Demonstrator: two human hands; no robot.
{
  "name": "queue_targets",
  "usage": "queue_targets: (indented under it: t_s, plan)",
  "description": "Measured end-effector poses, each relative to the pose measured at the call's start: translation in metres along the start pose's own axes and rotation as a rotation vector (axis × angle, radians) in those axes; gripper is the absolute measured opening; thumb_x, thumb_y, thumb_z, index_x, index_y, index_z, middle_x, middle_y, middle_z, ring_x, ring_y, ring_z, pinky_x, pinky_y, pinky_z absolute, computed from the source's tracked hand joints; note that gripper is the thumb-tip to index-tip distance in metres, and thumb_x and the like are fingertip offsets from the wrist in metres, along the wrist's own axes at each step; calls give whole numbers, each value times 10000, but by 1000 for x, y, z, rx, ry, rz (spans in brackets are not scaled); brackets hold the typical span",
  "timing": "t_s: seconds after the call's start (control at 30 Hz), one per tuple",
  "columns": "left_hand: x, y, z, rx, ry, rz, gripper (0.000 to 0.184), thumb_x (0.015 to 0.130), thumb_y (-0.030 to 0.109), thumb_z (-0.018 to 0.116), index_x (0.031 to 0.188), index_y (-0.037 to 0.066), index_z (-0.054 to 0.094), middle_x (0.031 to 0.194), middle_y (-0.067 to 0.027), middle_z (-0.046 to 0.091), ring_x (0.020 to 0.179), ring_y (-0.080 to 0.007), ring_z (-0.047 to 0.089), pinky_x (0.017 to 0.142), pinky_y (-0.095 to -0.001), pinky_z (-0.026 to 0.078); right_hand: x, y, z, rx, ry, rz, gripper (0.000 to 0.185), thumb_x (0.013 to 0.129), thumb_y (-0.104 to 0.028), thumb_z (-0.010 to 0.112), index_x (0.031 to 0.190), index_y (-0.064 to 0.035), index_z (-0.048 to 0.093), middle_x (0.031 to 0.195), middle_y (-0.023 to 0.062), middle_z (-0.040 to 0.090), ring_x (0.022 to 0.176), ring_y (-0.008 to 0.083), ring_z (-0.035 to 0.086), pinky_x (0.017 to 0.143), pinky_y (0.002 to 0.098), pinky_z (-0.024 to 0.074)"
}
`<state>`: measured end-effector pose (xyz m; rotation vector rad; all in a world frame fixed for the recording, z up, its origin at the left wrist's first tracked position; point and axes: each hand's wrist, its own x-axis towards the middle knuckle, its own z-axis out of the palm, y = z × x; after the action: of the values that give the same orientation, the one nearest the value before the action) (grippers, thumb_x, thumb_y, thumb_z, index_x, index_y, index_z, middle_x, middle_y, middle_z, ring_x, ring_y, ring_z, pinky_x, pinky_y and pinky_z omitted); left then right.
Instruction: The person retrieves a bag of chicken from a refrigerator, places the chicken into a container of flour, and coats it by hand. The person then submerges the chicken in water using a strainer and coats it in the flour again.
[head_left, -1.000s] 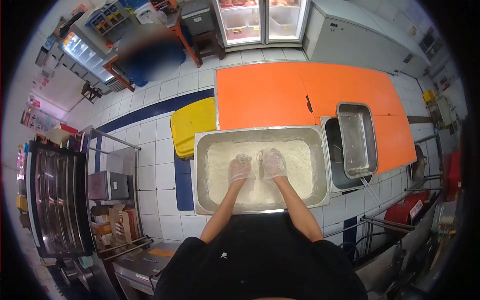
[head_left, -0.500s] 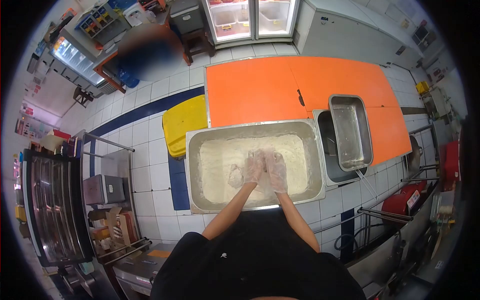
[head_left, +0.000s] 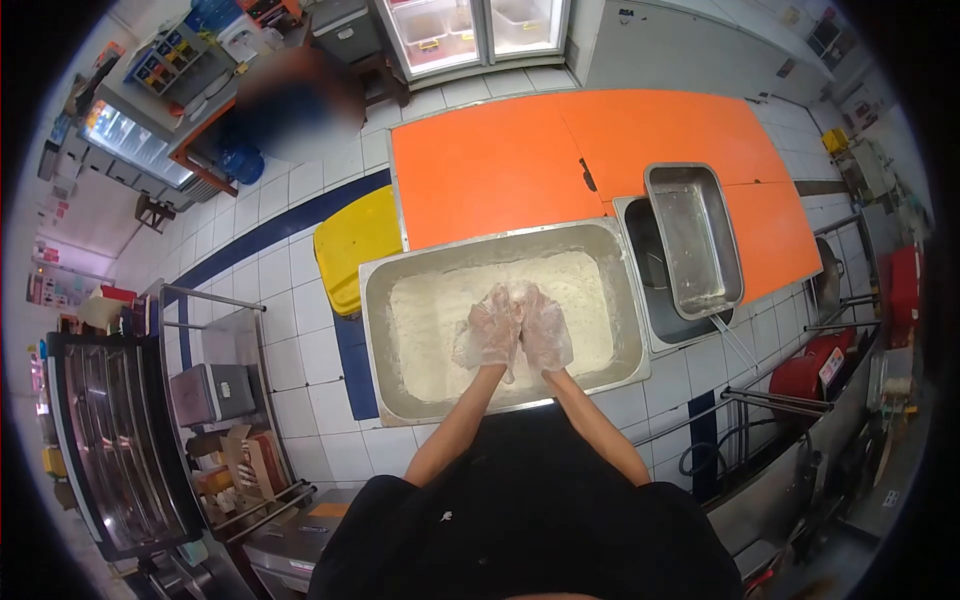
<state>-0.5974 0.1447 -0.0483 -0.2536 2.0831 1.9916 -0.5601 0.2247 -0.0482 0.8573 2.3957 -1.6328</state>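
A deep steel pan [head_left: 376, 345] holds a bed of pale flour-like powder [head_left: 430, 310]. My left hand [head_left: 493, 328] and my right hand [head_left: 543, 330], both in clear plastic gloves dusted white, are side by side over the powder near the pan's middle. Their fingers point away from me and curve inward, almost meeting at the tips. Something small and powder-coated seems to be pressed between them, but the gloves hide most of it. A powder-covered lump [head_left: 461, 345] shows beside my left hand, partly hidden by it.
Right of the pan, an empty steel tray [head_left: 692, 240] rests tilted over a second container [head_left: 660, 300], with a wire handle below it. An orange worktop [head_left: 480, 180] lies beyond, and a yellow lid [head_left: 350, 250] is at the left. A blurred person [head_left: 300, 100] is at the far left.
My hands have drawn closer together, and their fingers have curved inward. The lump beside my left hand is now more covered by it. The camera view has shifted slightly.
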Motion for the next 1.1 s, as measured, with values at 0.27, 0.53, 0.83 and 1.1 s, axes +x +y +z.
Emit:
queue_targets:
  t_s: [0.27,0.53,0.83,1.1]
  plan:
    - [1,-21,-23,360,-178,84,439,947,411,564,739,28,619,607,4,586,554,-72,549,474,-265,420,28,97,22,367,-166,-243,463,1007,-193,422,1437,-43,342,1257,137,518,1072,270,553,880,394,470]
    - [39,-37,-57,808,-115,285,403,894,420,546,882,36,667,817,-187,674,795,-359,647,706,-454,493,91,128,-16,-154,108,165,507,870,-383,585,1130,52,585,1010,187,645,970,280,626,851,374,491]
    - [87,-116,-11,1027,-340,117,619,912,528,436,1053,-31,660,1069,-310,621,1058,-427,592,909,-478,457,88,109,18,-316,-68,-98,661,783,-494,626,1140,60,584,1128,297,619,1084,404,602,879,460,484]
    - [97,-123,-17,754,-556,31,653,833,526,592,1067,-82,639,1043,-291,647,1004,-383,625,860,-448,479,52,75,-6,898,-72,31,391,801,-148,712,1092,4,501,975,96,635,854,175,620,747,279,512]
